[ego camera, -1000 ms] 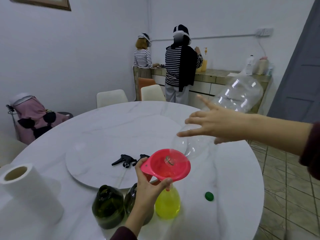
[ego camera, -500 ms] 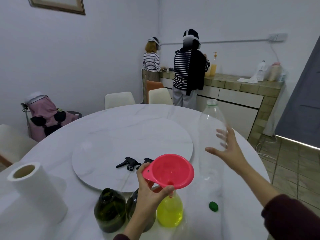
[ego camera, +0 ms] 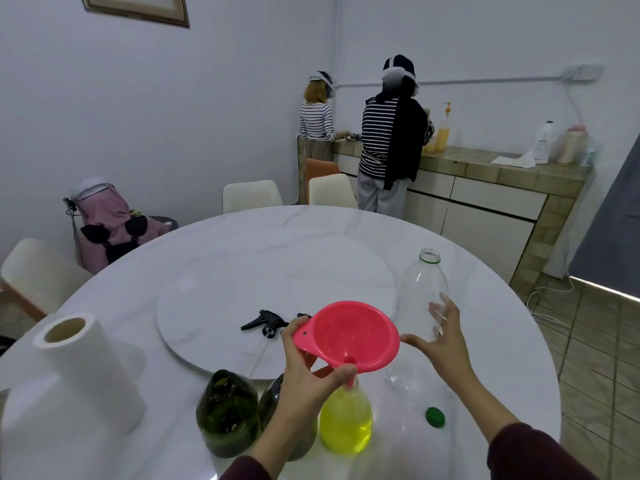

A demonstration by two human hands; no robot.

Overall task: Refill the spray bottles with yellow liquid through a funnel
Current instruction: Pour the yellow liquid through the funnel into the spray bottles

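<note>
Left hand (ego camera: 304, 372) pinches the pink funnel (ego camera: 349, 336), spout in the yellow-filled bottle (ego camera: 345, 422) on the table (ego camera: 485, 341). Right hand (ego camera: 441, 344), fingers spread, touches the empty clear bottle (ego camera: 420, 292); a nudge could topple it.

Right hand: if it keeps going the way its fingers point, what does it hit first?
The right hand is open, fingers aimed up and away at the clear empty bottle. That bottle comes first; the fingertips look on it or just short of it, depth unclear.
</note>
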